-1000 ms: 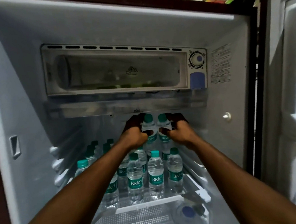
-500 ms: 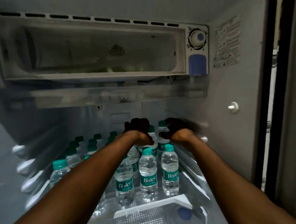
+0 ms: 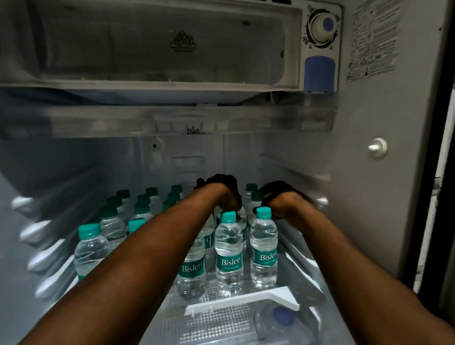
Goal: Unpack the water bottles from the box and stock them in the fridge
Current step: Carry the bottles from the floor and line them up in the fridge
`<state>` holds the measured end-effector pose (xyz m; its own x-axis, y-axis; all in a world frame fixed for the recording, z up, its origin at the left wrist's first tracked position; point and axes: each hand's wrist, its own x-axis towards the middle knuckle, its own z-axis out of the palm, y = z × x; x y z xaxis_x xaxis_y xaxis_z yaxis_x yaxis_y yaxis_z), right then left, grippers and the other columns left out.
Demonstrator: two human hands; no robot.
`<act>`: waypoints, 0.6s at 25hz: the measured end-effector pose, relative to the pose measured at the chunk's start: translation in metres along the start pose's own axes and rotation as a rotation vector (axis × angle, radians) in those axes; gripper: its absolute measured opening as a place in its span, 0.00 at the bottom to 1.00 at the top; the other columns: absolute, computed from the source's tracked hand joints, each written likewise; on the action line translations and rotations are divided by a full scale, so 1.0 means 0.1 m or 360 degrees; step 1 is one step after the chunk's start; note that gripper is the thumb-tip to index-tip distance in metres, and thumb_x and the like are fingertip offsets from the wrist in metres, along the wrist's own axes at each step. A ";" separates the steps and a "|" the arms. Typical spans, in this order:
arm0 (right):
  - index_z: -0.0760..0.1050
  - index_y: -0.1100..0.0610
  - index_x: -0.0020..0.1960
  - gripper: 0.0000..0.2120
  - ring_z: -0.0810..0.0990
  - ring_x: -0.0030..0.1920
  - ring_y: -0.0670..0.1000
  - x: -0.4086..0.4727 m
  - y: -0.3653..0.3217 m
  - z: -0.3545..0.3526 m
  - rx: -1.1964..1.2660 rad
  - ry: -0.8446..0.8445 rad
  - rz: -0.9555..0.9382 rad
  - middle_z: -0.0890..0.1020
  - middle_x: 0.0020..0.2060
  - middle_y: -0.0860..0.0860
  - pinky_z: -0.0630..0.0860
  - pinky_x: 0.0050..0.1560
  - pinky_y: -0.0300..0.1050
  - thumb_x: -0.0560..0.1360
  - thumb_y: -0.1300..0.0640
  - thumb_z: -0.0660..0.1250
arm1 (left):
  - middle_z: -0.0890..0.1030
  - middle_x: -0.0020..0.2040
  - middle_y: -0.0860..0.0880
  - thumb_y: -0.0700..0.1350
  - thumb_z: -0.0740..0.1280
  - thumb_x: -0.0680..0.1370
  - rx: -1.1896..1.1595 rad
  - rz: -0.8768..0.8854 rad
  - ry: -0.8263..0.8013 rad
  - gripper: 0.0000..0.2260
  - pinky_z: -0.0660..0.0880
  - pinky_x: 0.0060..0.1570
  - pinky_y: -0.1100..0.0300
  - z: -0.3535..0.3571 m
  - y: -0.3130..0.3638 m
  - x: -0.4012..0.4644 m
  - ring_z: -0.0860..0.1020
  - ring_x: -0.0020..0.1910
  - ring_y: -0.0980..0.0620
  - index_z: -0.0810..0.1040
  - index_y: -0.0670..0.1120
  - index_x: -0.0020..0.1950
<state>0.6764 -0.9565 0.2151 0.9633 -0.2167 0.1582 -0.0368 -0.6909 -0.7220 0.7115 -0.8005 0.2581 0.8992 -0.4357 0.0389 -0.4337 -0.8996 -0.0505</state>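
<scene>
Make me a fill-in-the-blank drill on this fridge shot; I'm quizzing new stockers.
1. The caps on the Bisleri bottles are ____.
2. The printed brand on the labels reads ____.
3. The left hand and right hand reach toward the ____ of the shelf.
4. The button under the thermostat dial is ____.

Missing words: green; Bisleri; back; blue

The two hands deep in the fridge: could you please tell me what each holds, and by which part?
The left hand and right hand each curl round a water bottle in the back rows, near the neck, though the exact grip is in shadow.
</scene>
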 end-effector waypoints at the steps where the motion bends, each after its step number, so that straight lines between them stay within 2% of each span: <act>1: 0.77 0.51 0.40 0.11 0.85 0.51 0.59 -0.01 0.01 0.01 0.0008 -0.0007 0.0006 0.84 0.50 0.60 0.82 0.56 0.60 0.73 0.66 0.74 | 0.80 0.58 0.44 0.55 0.74 0.73 0.0008 -0.0010 0.0035 0.25 0.76 0.60 0.51 0.00 -0.03 0.02 0.78 0.53 0.45 0.77 0.42 0.63; 3: 0.77 0.52 0.41 0.12 0.84 0.51 0.59 -0.02 -0.01 -0.01 0.0050 -0.0016 0.0024 0.84 0.52 0.61 0.81 0.57 0.60 0.73 0.67 0.74 | 0.80 0.58 0.44 0.55 0.75 0.72 0.0029 -0.0013 0.0088 0.24 0.76 0.60 0.49 -0.01 -0.08 0.02 0.78 0.53 0.45 0.78 0.43 0.63; 4: 0.78 0.52 0.43 0.11 0.83 0.51 0.58 -0.03 -0.03 -0.03 0.0097 -0.0018 0.0027 0.84 0.53 0.60 0.81 0.58 0.59 0.72 0.67 0.74 | 0.80 0.58 0.45 0.55 0.75 0.72 0.0032 -0.0007 0.0103 0.25 0.77 0.57 0.52 -0.03 -0.10 0.01 0.78 0.52 0.47 0.78 0.43 0.63; 6: 0.80 0.55 0.52 0.11 0.81 0.51 0.55 -0.09 -0.11 -0.10 0.0160 -0.0036 -0.0007 0.82 0.55 0.57 0.80 0.58 0.52 0.73 0.65 0.75 | 0.80 0.60 0.48 0.56 0.76 0.72 -0.0014 0.0023 0.0174 0.26 0.77 0.55 0.57 -0.10 -0.13 -0.06 0.78 0.55 0.49 0.78 0.45 0.66; 7: 0.80 0.56 0.59 0.14 0.80 0.52 0.53 -0.14 -0.18 -0.16 0.0152 -0.0028 -0.0044 0.82 0.56 0.55 0.79 0.57 0.48 0.74 0.62 0.74 | 0.79 0.62 0.49 0.56 0.76 0.71 -0.0053 0.0037 0.0251 0.26 0.77 0.57 0.57 -0.14 -0.14 -0.12 0.78 0.58 0.49 0.79 0.47 0.66; 9: 0.78 0.55 0.65 0.18 0.81 0.48 0.48 -0.26 -0.33 -0.28 0.0151 0.0070 -0.0119 0.81 0.58 0.54 0.79 0.52 0.40 0.75 0.58 0.74 | 0.80 0.60 0.52 0.54 0.78 0.70 -0.0234 -0.0019 0.0408 0.21 0.76 0.60 0.57 -0.22 -0.18 -0.24 0.78 0.60 0.50 0.80 0.51 0.61; 11: 0.78 0.52 0.64 0.18 0.81 0.47 0.47 -0.41 -0.48 -0.37 0.0114 0.0272 -0.0203 0.82 0.57 0.52 0.78 0.48 0.35 0.75 0.54 0.74 | 0.81 0.58 0.53 0.54 0.77 0.71 -0.0409 -0.0070 0.0538 0.16 0.76 0.62 0.53 -0.27 -0.23 -0.44 0.78 0.59 0.51 0.80 0.55 0.56; 13: 0.79 0.51 0.64 0.17 0.81 0.57 0.51 -0.58 -0.64 -0.38 -0.0013 0.0456 -0.0324 0.81 0.61 0.52 0.78 0.60 0.42 0.75 0.53 0.73 | 0.81 0.57 0.53 0.50 0.74 0.74 -0.0487 -0.0068 0.0616 0.13 0.77 0.61 0.53 -0.23 -0.26 -0.71 0.79 0.57 0.52 0.79 0.54 0.57; 15: 0.78 0.51 0.65 0.18 0.78 0.63 0.51 -0.86 -0.82 -0.27 -0.0016 0.0492 -0.0480 0.80 0.64 0.52 0.75 0.65 0.44 0.76 0.54 0.73 | 0.81 0.59 0.53 0.47 0.72 0.75 -0.0567 -0.0021 0.0760 0.15 0.78 0.59 0.54 -0.13 -0.31 -1.10 0.78 0.57 0.52 0.78 0.53 0.62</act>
<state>0.5899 -0.9001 0.2785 0.8066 -0.1994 0.5564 0.2301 -0.7612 -0.6063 0.6253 -0.7250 0.2686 0.8154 -0.3147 0.4859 -0.4892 -0.8234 0.2876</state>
